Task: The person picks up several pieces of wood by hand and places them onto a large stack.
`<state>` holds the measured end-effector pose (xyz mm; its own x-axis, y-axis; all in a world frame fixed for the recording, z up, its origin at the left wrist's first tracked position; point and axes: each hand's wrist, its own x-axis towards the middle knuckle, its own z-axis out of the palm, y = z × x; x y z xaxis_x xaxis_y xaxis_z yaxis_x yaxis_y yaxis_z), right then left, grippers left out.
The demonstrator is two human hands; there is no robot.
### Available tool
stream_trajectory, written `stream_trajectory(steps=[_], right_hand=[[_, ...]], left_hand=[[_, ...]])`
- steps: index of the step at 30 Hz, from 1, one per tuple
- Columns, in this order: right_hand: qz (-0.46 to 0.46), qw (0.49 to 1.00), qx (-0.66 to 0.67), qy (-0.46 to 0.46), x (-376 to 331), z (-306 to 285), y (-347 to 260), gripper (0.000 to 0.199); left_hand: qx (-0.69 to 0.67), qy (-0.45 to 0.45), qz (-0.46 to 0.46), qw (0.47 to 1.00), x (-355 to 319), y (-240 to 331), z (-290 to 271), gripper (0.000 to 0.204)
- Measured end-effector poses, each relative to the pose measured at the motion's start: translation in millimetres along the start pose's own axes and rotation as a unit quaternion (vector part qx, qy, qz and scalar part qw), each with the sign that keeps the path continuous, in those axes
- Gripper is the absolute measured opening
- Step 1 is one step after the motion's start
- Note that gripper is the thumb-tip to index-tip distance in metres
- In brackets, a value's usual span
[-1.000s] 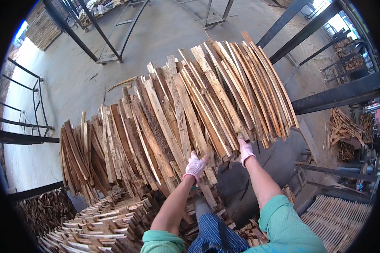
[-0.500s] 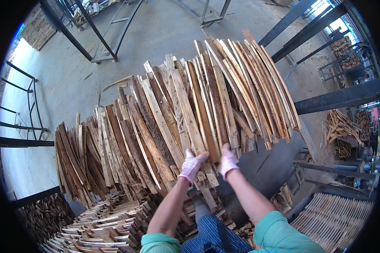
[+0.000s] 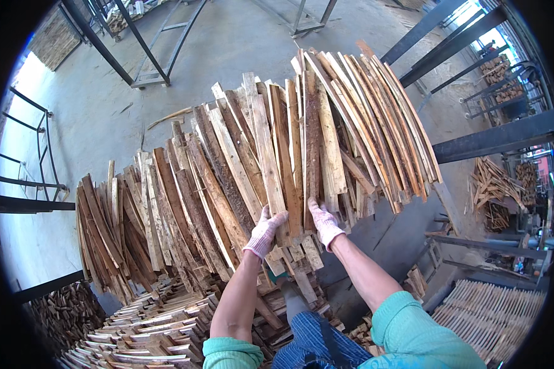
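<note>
i see a big fan of rough wooden slats (image 3: 240,184) leaning upright in a long row across the middle of the view, their tops spread toward the far concrete floor (image 3: 228,55). more slats lie stacked flat at the near left, in a low pile (image 3: 135,332) below the leaning row, and that pile crowds the space right under my forearms. a dark metal beam (image 3: 498,135) crosses at the right, and past it sits a loose heap of wood offcuts (image 3: 492,190). at the lower right lies a pallet of thin light strips (image 3: 492,313). a metal frame rack (image 3: 160,67) stands on the floor at the far left, and a black railing (image 3: 31,160) runs along the left edge.

the floor is bare grey concrete, in an open work shed lit brightly from the left.

both arms reach up and forward from the lower edge, in green sleeves and white work gloves. my left hand (image 3: 263,232) curls around the lower end of one pale slat (image 3: 269,166) in the middle of the leaning row, fingers wrapped on its left edge. my right hand (image 3: 324,222) presses, fingers closed, against the lower end of a darker slat (image 3: 311,147) just beside it, with the two hands near each other.
</note>
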<state>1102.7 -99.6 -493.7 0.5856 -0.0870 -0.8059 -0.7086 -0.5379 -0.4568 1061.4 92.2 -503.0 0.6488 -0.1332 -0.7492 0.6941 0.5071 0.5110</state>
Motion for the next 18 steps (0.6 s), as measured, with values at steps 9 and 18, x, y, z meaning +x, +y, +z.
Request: stream_trajectory(steps=[9, 18], right_hand=[[-0.079, 0.952, 0.281, -0.090, -77, -17, 45, 0.060], [-0.003, 0.843, 0.487, -0.229, -164, -16, 27, 0.058]], left_hand=[[0.017, 0.006, -0.021, 1.000, -110, 37, 39, 0.123], [0.060, 0.058, -0.094, 0.992, -251, 29, 32, 0.105]])
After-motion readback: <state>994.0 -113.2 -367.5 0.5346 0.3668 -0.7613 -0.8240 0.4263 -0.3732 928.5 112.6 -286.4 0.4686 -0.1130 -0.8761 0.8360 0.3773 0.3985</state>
